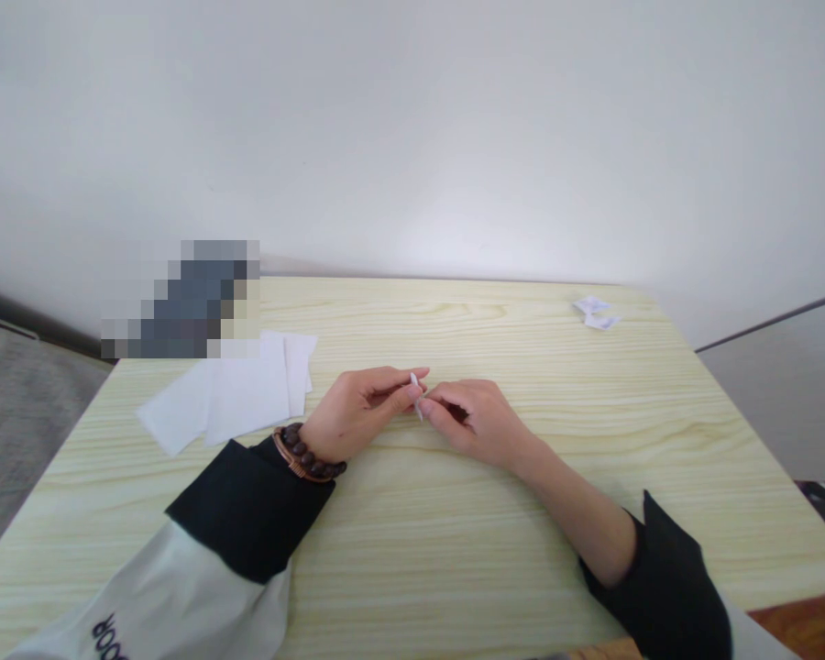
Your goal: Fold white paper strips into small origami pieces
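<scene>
Near the middle of the table, my left hand [357, 408] and my right hand [474, 417] meet at a small folded piece of white paper [415, 379]. The left thumb and fingers pinch it from the left. From the right, my right thumb and index finger close on its lower edge. Most of the paper is hidden by the fingertips, so its full shape does not show. Several white paper sheets [247, 394] lie overlapping on the table to the left of my left hand.
The light wood-grain table [426, 559] stands against a white wall [426, 128]. Two small folded paper pieces [597, 312] lie at the far right. A dark pixelated object [189, 302] is at the back left. Something brown [605, 650] shows at the bottom edge.
</scene>
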`<state>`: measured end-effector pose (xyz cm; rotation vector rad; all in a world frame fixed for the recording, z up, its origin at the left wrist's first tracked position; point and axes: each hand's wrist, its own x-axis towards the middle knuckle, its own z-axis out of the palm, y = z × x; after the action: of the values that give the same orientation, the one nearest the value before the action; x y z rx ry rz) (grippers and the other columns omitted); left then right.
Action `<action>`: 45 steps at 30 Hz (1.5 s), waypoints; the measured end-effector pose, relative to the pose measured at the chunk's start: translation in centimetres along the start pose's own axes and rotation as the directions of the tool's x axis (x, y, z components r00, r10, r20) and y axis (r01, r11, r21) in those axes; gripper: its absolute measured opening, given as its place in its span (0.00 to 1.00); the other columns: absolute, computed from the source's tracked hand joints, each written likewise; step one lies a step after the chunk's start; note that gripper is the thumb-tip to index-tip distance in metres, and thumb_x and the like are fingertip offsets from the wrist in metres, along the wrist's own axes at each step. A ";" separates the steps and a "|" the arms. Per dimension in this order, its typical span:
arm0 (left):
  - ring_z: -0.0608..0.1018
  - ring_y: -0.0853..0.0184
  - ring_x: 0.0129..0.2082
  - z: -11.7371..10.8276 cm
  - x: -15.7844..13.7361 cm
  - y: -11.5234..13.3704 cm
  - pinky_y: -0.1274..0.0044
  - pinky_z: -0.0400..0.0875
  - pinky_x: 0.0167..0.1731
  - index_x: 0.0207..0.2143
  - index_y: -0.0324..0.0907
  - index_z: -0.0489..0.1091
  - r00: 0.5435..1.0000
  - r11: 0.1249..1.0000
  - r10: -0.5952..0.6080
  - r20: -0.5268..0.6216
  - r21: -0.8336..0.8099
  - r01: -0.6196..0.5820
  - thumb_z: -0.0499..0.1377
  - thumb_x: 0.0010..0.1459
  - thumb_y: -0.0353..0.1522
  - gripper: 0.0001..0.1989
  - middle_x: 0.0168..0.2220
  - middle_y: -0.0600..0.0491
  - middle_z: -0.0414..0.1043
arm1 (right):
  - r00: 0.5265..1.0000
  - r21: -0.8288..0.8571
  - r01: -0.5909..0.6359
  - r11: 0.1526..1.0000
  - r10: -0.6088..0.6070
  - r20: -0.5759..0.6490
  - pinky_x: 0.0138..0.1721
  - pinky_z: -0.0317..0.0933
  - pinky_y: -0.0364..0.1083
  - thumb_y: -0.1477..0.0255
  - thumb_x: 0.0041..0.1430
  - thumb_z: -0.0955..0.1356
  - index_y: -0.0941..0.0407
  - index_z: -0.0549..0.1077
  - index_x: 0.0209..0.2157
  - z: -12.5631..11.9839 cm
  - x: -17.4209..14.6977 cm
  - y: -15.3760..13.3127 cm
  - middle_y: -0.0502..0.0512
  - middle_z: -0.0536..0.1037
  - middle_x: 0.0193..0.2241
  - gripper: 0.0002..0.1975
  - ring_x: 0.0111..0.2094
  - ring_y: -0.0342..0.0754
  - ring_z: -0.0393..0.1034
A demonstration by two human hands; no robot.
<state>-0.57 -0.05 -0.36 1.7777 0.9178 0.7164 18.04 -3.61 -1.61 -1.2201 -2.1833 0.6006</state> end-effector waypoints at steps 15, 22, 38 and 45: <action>0.78 0.66 0.36 0.2 0.1 -0.5 0.77 0.73 0.36 0.41 0.39 0.75 0.998 0.995 0.052 -0.028 0.081 -0.050 0.56 0.58 0.38 0.15 0.38 0.47 0.77 | 0.995 -0.248 0.016 0.969 -0.039 -0.088 0.25 0.51 0.40 0.72 0.61 0.61 0.58 0.72 0.27 0.2 0.1 -0.7 0.49 0.74 0.20 0.12 0.20 0.39 0.63; 0.78 0.67 0.33 0.5 0.0 -0.6 0.76 0.75 0.33 0.45 0.39 0.74 0.997 0.997 0.031 -0.074 0.072 -0.025 0.58 0.56 0.37 0.16 0.40 0.46 0.76 | 0.991 -0.284 -0.052 0.957 0.014 -0.132 0.23 0.49 0.40 0.73 0.60 0.61 0.57 0.71 0.26 0.6 0.2 -0.4 0.49 0.73 0.17 0.12 0.17 0.39 0.61; 0.77 0.66 0.40 0.4 -0.5 -1.8 0.76 0.72 0.42 0.46 0.39 0.71 0.868 0.715 0.496 -0.016 0.575 -0.398 0.55 0.60 0.29 0.12 0.40 0.47 0.77 | 0.973 0.168 -0.198 0.966 0.215 -0.087 0.20 0.50 0.38 0.73 0.54 0.63 0.57 0.67 0.22 0.3 -0.1 -0.4 0.44 0.66 0.15 0.09 0.15 0.36 0.56; 0.78 0.67 0.35 0.4 -0.7 -1.3 0.78 0.73 0.37 0.44 0.39 0.71 0.828 0.629 0.560 0.033 0.634 -0.450 0.54 0.61 0.30 0.10 0.35 0.49 0.77 | 0.961 0.211 -0.237 0.948 0.261 -0.091 0.20 0.51 0.38 0.69 0.57 0.63 0.57 0.69 0.23 0.1 0.3 -0.7 0.46 0.68 0.16 0.11 0.16 0.37 0.58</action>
<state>-0.97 -0.50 -1.70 2.6759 0.8082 1.0128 17.41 -3.70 -1.19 -1.3957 -1.8361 0.8076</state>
